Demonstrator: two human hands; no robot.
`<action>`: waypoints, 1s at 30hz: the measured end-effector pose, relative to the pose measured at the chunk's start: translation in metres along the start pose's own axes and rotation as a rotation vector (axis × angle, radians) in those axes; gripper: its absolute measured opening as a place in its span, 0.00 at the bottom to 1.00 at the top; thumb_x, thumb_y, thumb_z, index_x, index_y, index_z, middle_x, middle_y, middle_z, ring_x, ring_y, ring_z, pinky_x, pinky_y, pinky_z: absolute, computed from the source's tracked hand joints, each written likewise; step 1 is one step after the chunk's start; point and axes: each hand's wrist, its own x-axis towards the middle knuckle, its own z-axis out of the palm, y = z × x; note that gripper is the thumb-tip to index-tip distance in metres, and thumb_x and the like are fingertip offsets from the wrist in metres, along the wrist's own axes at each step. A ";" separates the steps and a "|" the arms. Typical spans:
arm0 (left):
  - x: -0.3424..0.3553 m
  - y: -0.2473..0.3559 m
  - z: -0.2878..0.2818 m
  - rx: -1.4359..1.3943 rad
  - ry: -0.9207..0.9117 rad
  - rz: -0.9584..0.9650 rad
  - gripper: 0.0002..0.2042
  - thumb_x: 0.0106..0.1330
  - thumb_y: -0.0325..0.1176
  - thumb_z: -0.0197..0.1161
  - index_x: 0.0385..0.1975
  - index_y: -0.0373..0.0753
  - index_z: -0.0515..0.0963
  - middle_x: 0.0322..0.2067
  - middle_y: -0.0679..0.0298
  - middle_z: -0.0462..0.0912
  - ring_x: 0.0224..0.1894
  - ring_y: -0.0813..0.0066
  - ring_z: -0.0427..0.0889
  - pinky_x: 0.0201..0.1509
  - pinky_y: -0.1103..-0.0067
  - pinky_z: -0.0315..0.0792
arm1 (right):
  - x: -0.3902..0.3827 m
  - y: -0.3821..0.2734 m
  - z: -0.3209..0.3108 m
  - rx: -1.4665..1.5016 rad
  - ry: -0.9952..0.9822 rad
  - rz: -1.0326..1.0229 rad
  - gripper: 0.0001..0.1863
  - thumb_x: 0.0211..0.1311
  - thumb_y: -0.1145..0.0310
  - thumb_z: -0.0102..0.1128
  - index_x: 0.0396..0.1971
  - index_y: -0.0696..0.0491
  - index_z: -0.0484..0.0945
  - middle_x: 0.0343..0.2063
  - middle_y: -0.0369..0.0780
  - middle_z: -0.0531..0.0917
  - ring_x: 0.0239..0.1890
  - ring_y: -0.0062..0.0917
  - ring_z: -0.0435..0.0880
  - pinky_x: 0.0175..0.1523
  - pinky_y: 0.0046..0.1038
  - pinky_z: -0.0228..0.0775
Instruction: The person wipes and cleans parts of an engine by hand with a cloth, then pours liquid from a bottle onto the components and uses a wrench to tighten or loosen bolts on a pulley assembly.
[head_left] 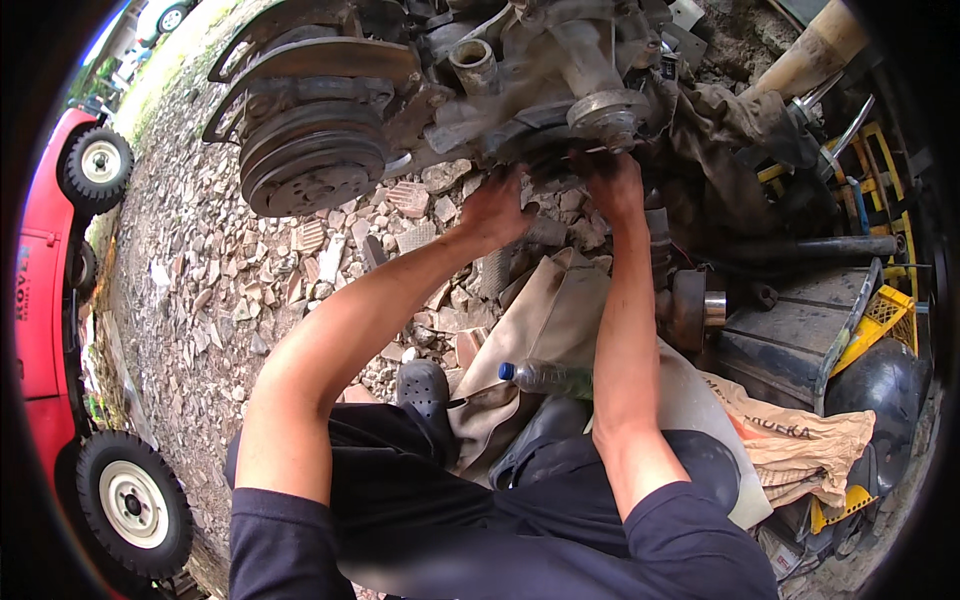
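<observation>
Where the stony ground (pixel 215 300) curves away at nine o'clock, a red vehicle (pixel 45 290) stands side-on, its black tyres (pixel 93 515) round pale rims at eight and ten. Between ten and eleven o'clock, above the broken stones, a stack of grooved pulleys (pixel 310 165) juts from the greasy metal assembly (pixel 540 75), which spans the top from about eleven to one o'clock. At seven, a dark clog (pixel 424 390) with holes shows beside the person's knee. At twelve, the left hand (pixel 497 208) reaches up to the underside of the assembly, thumb apart from the fingers; whether the fingertips close on anything, I cannot tell. A clear bottle (pixel 550 378) with a blue cap lies on its side at five o'clock, next to the right forearm (pixel 628 330). Between one and two, the right hand (pixel 612 185) sits just under a round flange (pixel 608 108), fingers bent narrow; shadow hides what they hold, so I cannot tell. Crumpled brown cloth (pixel 725 150) hangs at two o'clock, a tan sack (pixel 800 440) lies at four, and a yellow crate (pixel 880 315) shows at three
</observation>
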 end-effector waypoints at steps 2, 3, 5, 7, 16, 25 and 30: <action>0.005 -0.004 -0.006 0.058 -0.027 0.051 0.32 0.58 0.44 0.63 0.60 0.38 0.62 0.54 0.49 0.74 0.56 0.52 0.74 0.59 0.64 0.70 | -0.012 0.012 0.001 0.192 0.182 0.105 0.17 0.53 0.57 0.65 0.34 0.55 0.82 0.30 0.52 0.83 0.37 0.47 0.82 0.40 0.42 0.72; 0.006 -0.005 -0.009 0.089 -0.045 0.078 0.32 0.59 0.44 0.63 0.60 0.37 0.61 0.54 0.49 0.73 0.56 0.53 0.74 0.58 0.63 0.71 | -0.015 0.014 0.004 0.231 0.226 0.164 0.16 0.54 0.57 0.64 0.34 0.55 0.82 0.30 0.51 0.83 0.37 0.48 0.82 0.40 0.42 0.72; 0.009 0.001 -0.030 0.055 -0.263 0.050 0.30 0.59 0.44 0.64 0.59 0.37 0.64 0.50 0.48 0.76 0.54 0.51 0.75 0.57 0.63 0.71 | -0.017 0.021 0.012 0.247 0.272 0.282 0.14 0.56 0.59 0.63 0.36 0.54 0.82 0.30 0.50 0.83 0.37 0.48 0.81 0.40 0.42 0.72; 0.009 0.019 -0.053 0.094 -0.424 0.043 0.29 0.59 0.44 0.64 0.57 0.37 0.66 0.48 0.47 0.78 0.52 0.50 0.76 0.56 0.62 0.71 | -0.017 0.024 0.008 0.242 0.237 0.285 0.13 0.58 0.60 0.61 0.36 0.54 0.82 0.31 0.50 0.83 0.38 0.48 0.81 0.40 0.41 0.72; 0.023 0.025 -0.053 0.107 -0.401 0.131 0.27 0.59 0.46 0.63 0.54 0.36 0.70 0.43 0.49 0.81 0.48 0.51 0.79 0.52 0.63 0.73 | -0.032 0.033 -0.004 0.333 0.350 0.218 0.09 0.57 0.67 0.61 0.33 0.56 0.82 0.29 0.45 0.84 0.35 0.40 0.84 0.39 0.35 0.74; 0.040 -0.031 -0.036 0.035 -0.353 0.234 0.28 0.61 0.46 0.62 0.59 0.40 0.66 0.48 0.50 0.79 0.48 0.53 0.80 0.52 0.63 0.73 | -0.031 -0.001 -0.016 0.495 0.333 0.489 0.11 0.54 0.69 0.63 0.36 0.57 0.81 0.30 0.45 0.85 0.33 0.33 0.85 0.39 0.31 0.74; 0.038 -0.032 -0.028 -0.028 -0.266 0.281 0.32 0.61 0.46 0.63 0.62 0.38 0.61 0.53 0.47 0.75 0.54 0.49 0.75 0.57 0.64 0.71 | -0.025 0.005 -0.009 0.414 0.288 0.528 0.17 0.56 0.59 0.65 0.38 0.58 0.81 0.35 0.48 0.84 0.38 0.44 0.83 0.42 0.36 0.72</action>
